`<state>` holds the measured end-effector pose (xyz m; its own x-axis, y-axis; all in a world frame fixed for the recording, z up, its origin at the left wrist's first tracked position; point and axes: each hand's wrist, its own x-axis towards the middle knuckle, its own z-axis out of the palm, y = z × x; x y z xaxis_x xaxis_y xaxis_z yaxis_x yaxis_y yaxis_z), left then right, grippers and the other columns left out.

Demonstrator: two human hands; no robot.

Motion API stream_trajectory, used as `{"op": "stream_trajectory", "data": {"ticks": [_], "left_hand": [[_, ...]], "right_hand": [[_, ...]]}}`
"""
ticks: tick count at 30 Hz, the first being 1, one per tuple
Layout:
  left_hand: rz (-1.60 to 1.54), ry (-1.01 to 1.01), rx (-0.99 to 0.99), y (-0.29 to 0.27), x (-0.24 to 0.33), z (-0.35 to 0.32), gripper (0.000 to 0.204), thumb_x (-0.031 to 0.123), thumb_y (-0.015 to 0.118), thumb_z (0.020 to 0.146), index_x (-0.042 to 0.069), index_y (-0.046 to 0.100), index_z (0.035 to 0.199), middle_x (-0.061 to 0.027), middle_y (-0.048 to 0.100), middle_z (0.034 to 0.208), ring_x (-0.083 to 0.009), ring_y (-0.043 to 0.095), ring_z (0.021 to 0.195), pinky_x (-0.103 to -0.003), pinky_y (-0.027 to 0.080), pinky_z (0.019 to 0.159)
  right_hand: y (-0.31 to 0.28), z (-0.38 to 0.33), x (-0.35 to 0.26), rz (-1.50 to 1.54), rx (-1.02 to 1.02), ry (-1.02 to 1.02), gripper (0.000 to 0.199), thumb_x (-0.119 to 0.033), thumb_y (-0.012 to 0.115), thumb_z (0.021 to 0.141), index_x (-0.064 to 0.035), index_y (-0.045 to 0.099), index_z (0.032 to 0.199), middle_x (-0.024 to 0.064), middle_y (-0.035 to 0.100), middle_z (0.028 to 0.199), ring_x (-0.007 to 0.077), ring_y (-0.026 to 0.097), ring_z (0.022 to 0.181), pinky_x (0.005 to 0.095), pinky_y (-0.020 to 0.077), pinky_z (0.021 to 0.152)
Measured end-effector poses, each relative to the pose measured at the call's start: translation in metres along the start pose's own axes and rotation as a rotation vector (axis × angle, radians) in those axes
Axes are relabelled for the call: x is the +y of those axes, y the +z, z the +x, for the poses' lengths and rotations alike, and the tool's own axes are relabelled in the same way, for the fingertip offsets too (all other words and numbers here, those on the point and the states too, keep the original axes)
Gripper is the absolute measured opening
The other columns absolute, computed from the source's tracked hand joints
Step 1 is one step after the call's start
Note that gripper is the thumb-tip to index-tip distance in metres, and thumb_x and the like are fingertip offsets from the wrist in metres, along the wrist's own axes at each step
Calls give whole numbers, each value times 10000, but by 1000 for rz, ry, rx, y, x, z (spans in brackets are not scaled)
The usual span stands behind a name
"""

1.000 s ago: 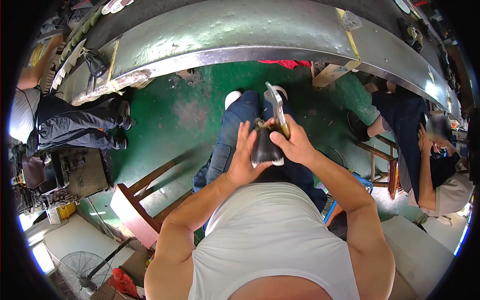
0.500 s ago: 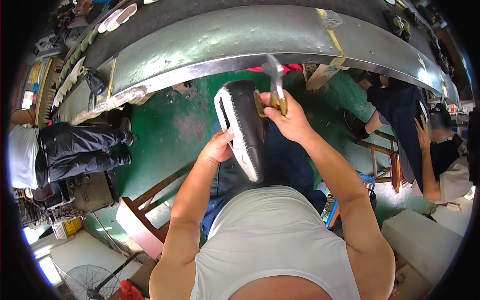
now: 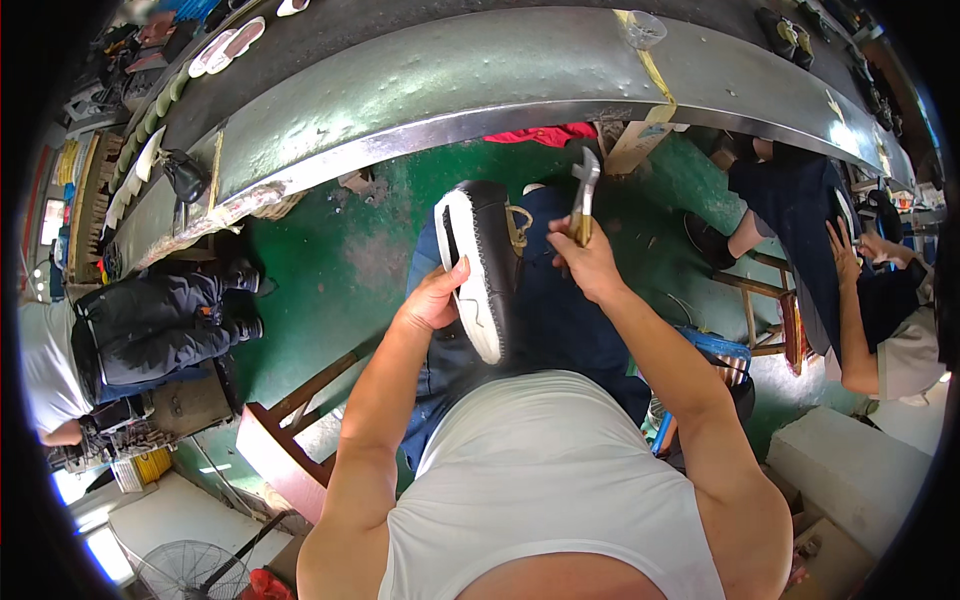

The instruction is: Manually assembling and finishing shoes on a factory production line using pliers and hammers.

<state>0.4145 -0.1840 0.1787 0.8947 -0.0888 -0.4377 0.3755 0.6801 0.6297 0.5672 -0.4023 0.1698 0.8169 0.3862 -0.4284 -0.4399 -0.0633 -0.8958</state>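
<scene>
In my left hand is a black shoe with a thick white sole. The fingers are wrapped round the side of its sole, and the shoe points lengthwise over my lap. A tan lace-like loop sticks out from the shoe's right side. My right hand, to the right of the shoe and apart from it, is closed round a pair of pincers. Their silver head points up and away from me, and the handles look brass-coloured.
A metal-edged workbench crosses ahead, with pale shoe soles at its far left. A person in dark trousers is at the left, another person sits at the right. Wooden stools and a fan stand nearby.
My right hand with the pincers has moved right, away from the shoe's opening. The shoe has turned slightly more upright and shifted a little in my left hand.
</scene>
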Motion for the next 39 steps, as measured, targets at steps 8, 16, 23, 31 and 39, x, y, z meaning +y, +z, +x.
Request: {"op": "stream_trajectory", "data": {"ticks": [8, 16, 23, 31, 39], "left_hand": [[47, -92, -5, 17, -4, 11, 696, 466, 727, 866, 25, 510, 1360, -99, 647, 1239, -246, 624, 1139, -425, 495, 987], [389, -154, 226, 15, -20, 33, 642, 533, 570, 963, 27, 508, 1352, -73, 662, 1125, -169, 660, 956, -328, 548, 772], [1038, 34, 402, 6, -70, 33, 410, 321, 456, 1020, -11, 623, 1193, -107, 687, 968, -183, 640, 854, -316, 509, 784], [496, -308, 103, 7, -35, 23, 455, 16, 524, 813, 3, 587, 1263, -91, 663, 1136, -198, 658, 986, -339, 564, 802], [725, -33, 112, 18, -80, -7, 1088, 115, 785, 775, 43, 50, 1575, -189, 352, 1542, -262, 353, 1419, -333, 266, 1171]], "right_hand": [[11, 32, 5, 125, -9, -57, 243, -54, 646, 879, -17, 556, 1102, 78, 624, 859, 157, 595, 655, 290, 514, 576], [-18, -13, 12, 27, 47, 267, 339, -320, 608, 968, -14, 547, 1101, 102, 647, 964, 185, 668, 844, 296, 529, 566], [-6, -40, 30, -701, -114, -57, 627, -291, 800, 723, 96, 526, 1133, 264, 661, 1030, 390, 660, 1008, 407, 509, 899], [-27, -27, 26, -572, -334, 238, 467, -153, 694, 776, 42, 521, 1163, 194, 675, 1013, 309, 679, 908, 401, 518, 826], [-60, -89, -34, -1066, -510, 136, 380, -251, 630, 910, -7, 559, 1193, 214, 663, 1030, 370, 651, 961, 433, 503, 855]]}}
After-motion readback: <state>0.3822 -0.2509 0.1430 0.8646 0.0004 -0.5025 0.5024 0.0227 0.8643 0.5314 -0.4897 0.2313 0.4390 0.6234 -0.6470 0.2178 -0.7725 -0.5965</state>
